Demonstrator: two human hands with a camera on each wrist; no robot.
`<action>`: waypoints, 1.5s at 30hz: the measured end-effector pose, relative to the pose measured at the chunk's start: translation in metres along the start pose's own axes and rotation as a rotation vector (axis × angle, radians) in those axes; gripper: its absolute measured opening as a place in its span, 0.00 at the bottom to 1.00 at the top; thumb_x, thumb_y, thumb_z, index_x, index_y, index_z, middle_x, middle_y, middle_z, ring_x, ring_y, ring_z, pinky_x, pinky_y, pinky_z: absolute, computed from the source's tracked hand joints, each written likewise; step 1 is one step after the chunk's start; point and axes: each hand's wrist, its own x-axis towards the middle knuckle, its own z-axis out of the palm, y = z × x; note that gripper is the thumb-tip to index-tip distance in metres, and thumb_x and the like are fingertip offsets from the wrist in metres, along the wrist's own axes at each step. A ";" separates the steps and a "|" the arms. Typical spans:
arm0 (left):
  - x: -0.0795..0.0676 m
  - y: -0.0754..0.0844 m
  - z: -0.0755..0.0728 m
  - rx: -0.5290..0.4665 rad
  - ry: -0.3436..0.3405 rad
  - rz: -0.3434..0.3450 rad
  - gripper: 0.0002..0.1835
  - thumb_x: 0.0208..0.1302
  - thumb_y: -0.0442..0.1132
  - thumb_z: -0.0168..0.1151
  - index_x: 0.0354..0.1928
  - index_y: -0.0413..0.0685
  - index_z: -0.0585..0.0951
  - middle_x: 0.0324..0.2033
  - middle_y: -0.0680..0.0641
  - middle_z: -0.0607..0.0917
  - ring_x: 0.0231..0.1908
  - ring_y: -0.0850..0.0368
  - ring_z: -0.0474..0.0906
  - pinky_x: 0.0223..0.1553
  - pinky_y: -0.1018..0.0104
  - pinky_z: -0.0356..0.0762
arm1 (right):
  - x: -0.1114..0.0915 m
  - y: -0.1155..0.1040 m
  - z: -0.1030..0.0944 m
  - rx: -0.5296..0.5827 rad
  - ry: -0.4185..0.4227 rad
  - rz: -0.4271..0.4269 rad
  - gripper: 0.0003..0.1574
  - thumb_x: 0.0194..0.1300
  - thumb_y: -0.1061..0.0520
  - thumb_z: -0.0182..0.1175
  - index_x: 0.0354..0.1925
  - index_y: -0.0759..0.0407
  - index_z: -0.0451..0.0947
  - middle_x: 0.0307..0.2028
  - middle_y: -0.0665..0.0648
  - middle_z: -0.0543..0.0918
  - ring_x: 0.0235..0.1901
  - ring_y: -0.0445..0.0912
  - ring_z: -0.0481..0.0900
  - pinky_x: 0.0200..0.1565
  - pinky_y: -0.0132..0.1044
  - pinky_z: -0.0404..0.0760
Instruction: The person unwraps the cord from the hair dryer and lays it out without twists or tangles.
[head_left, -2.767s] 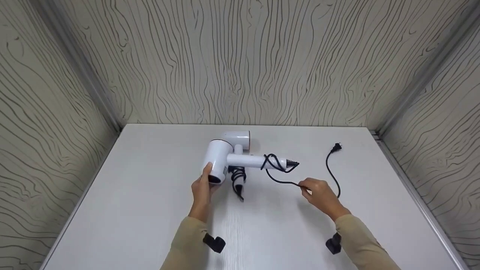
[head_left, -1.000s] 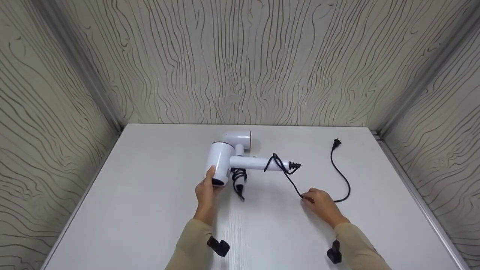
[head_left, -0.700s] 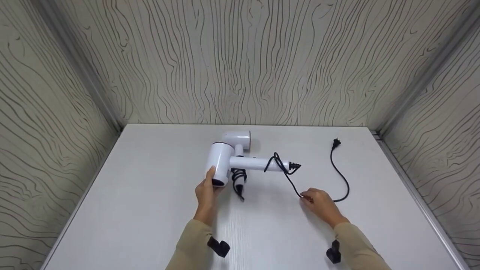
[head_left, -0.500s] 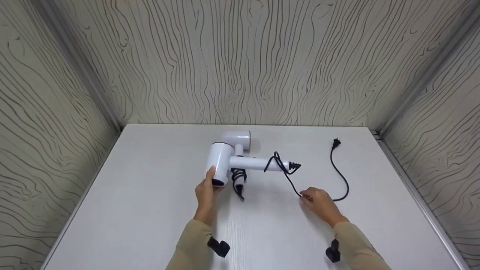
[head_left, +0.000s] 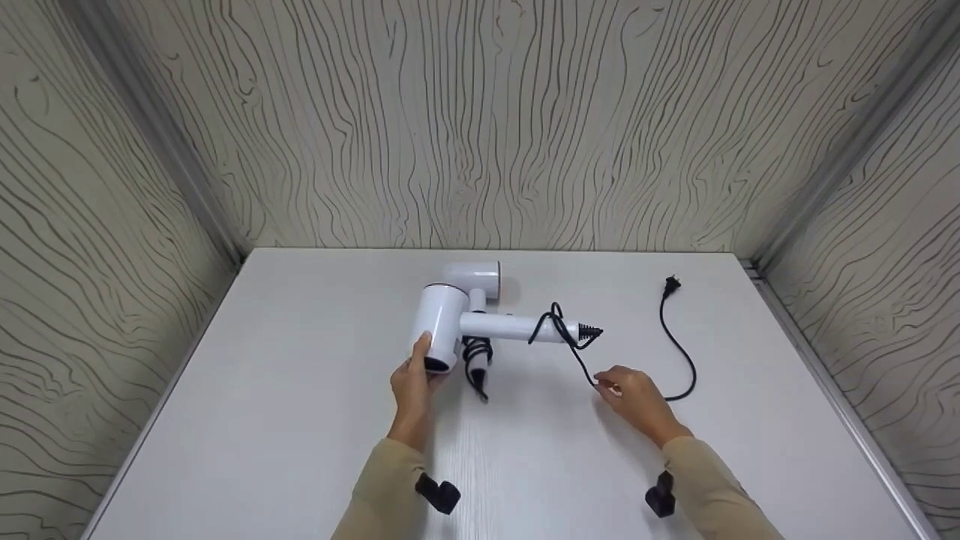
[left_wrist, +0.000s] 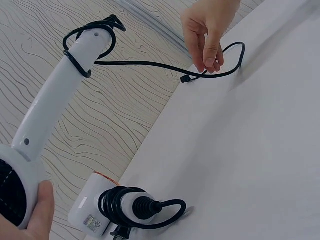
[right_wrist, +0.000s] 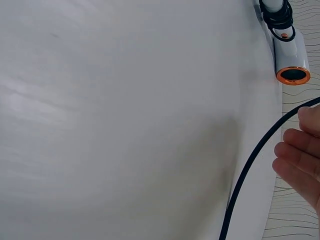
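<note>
My left hand (head_left: 411,386) grips a white hair dryer (head_left: 439,315) by its barrel, thumb on the near side. The dryer's handle (head_left: 495,325) points right, and a few loose turns of black cord (head_left: 582,365) cross near its end. With thumb and fingertips my right hand (head_left: 634,397) pinches that cord, right of and nearer than the handle. From there the cord curves across the table to its two-pin plug (head_left: 672,285). In the left wrist view the dryer's handle (left_wrist: 47,102) and the pinched cord (left_wrist: 155,63) are raised above the table.
Behind the held dryer, a second white hair dryer (head_left: 484,279) lies on the white table (head_left: 300,420), its cord (head_left: 478,350) wound tightly round its handle. An orange ring (right_wrist: 293,76) edges its barrel in the right wrist view. Wood-patterned panels (head_left: 480,135) enclose the table.
Since the earliest frame the hair dryer has shifted slightly right. My right hand went down, then in the last second slightly up and left along with the cord. My left hand keeps its grip.
</note>
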 end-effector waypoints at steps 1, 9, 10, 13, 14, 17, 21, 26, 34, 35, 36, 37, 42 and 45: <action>0.000 0.000 0.000 -0.004 0.002 0.001 0.37 0.65 0.56 0.54 0.58 0.24 0.70 0.49 0.38 0.77 0.41 0.60 0.79 0.51 0.63 0.83 | 0.001 -0.001 0.000 -0.002 0.013 -0.006 0.06 0.55 0.68 0.66 0.34 0.66 0.84 0.31 0.58 0.87 0.31 0.51 0.85 0.34 0.35 0.86; 0.001 -0.001 -0.002 -0.017 -0.001 0.008 0.36 0.65 0.54 0.55 0.56 0.23 0.70 0.47 0.39 0.77 0.42 0.59 0.78 0.50 0.62 0.84 | 0.012 -0.014 -0.005 0.022 0.086 -0.014 0.08 0.53 0.70 0.67 0.35 0.67 0.84 0.31 0.59 0.87 0.32 0.50 0.86 0.36 0.36 0.87; 0.001 -0.001 -0.002 -0.018 -0.001 0.007 0.36 0.65 0.55 0.55 0.56 0.23 0.70 0.48 0.39 0.77 0.42 0.59 0.78 0.50 0.63 0.84 | 0.013 -0.016 -0.005 0.031 0.084 -0.002 0.08 0.53 0.70 0.67 0.36 0.67 0.84 0.31 0.60 0.87 0.33 0.50 0.86 0.37 0.36 0.87; 0.001 0.000 -0.001 -0.020 -0.003 0.008 0.36 0.64 0.55 0.55 0.57 0.24 0.70 0.49 0.39 0.76 0.43 0.59 0.78 0.50 0.63 0.84 | 0.017 -0.021 -0.007 0.075 0.074 0.030 0.08 0.55 0.69 0.66 0.37 0.67 0.83 0.33 0.61 0.88 0.35 0.52 0.86 0.39 0.39 0.87; 0.000 0.000 -0.001 -0.020 -0.003 0.009 0.37 0.64 0.55 0.55 0.57 0.24 0.70 0.49 0.39 0.76 0.44 0.59 0.78 0.50 0.63 0.84 | 0.018 -0.022 -0.008 0.084 0.072 0.036 0.09 0.55 0.69 0.66 0.37 0.67 0.83 0.34 0.61 0.88 0.35 0.52 0.86 0.39 0.40 0.87; 0.000 0.000 0.000 -0.013 -0.004 0.008 0.37 0.64 0.56 0.56 0.57 0.24 0.70 0.51 0.38 0.76 0.46 0.58 0.78 0.51 0.63 0.83 | 0.023 -0.025 -0.008 0.108 0.084 0.018 0.08 0.55 0.69 0.66 0.37 0.67 0.83 0.35 0.61 0.88 0.36 0.53 0.86 0.39 0.40 0.87; -0.001 0.001 -0.002 0.003 -0.017 0.005 0.38 0.65 0.57 0.55 0.59 0.24 0.69 0.54 0.36 0.75 0.47 0.57 0.78 0.53 0.62 0.83 | 0.028 -0.028 -0.007 0.114 0.111 -0.029 0.09 0.53 0.69 0.67 0.36 0.66 0.83 0.34 0.61 0.88 0.35 0.53 0.86 0.38 0.40 0.87; -0.003 0.003 -0.003 0.037 -0.022 -0.002 0.39 0.65 0.58 0.54 0.60 0.25 0.68 0.55 0.35 0.75 0.45 0.57 0.80 0.53 0.62 0.83 | 0.032 -0.032 -0.005 0.123 0.119 -0.018 0.08 0.53 0.69 0.68 0.34 0.66 0.83 0.33 0.61 0.88 0.35 0.53 0.86 0.39 0.42 0.87; -0.002 0.001 -0.003 0.064 -0.001 0.004 0.39 0.64 0.58 0.55 0.58 0.25 0.70 0.54 0.35 0.76 0.44 0.58 0.80 0.51 0.62 0.84 | 0.035 -0.041 -0.006 0.137 0.093 0.059 0.06 0.55 0.67 0.67 0.34 0.65 0.83 0.33 0.59 0.88 0.36 0.51 0.86 0.41 0.39 0.87; -0.002 0.001 -0.003 0.067 0.000 0.004 0.39 0.64 0.58 0.55 0.59 0.25 0.70 0.54 0.35 0.76 0.44 0.57 0.80 0.51 0.62 0.84 | 0.036 -0.042 -0.006 0.138 0.092 0.065 0.06 0.55 0.67 0.67 0.35 0.65 0.83 0.33 0.59 0.88 0.36 0.51 0.87 0.41 0.39 0.87; -0.002 0.001 -0.003 0.070 0.000 0.002 0.39 0.64 0.59 0.55 0.59 0.25 0.70 0.54 0.35 0.76 0.44 0.57 0.80 0.52 0.62 0.83 | 0.036 -0.042 -0.006 0.135 0.095 0.066 0.06 0.55 0.67 0.67 0.35 0.65 0.82 0.32 0.59 0.88 0.36 0.51 0.87 0.41 0.39 0.87; -0.003 0.001 -0.003 0.072 -0.001 0.000 0.39 0.64 0.59 0.55 0.59 0.26 0.69 0.55 0.35 0.76 0.44 0.57 0.80 0.52 0.62 0.83 | 0.036 -0.042 -0.006 0.134 0.099 0.063 0.06 0.54 0.67 0.67 0.34 0.66 0.82 0.32 0.59 0.88 0.36 0.51 0.87 0.41 0.39 0.87; -0.003 0.001 -0.002 0.067 0.005 -0.002 0.39 0.64 0.58 0.55 0.59 0.25 0.70 0.54 0.35 0.77 0.43 0.58 0.80 0.51 0.62 0.84 | 0.039 -0.044 -0.004 0.130 0.128 0.042 0.05 0.53 0.68 0.68 0.32 0.67 0.82 0.31 0.60 0.88 0.34 0.51 0.87 0.39 0.39 0.87; -0.002 0.001 -0.003 0.071 0.006 -0.001 0.39 0.64 0.58 0.55 0.59 0.25 0.70 0.54 0.34 0.77 0.43 0.58 0.80 0.51 0.62 0.84 | 0.039 -0.044 -0.004 0.129 0.134 0.043 0.05 0.54 0.68 0.67 0.32 0.67 0.83 0.31 0.60 0.88 0.34 0.51 0.87 0.39 0.39 0.87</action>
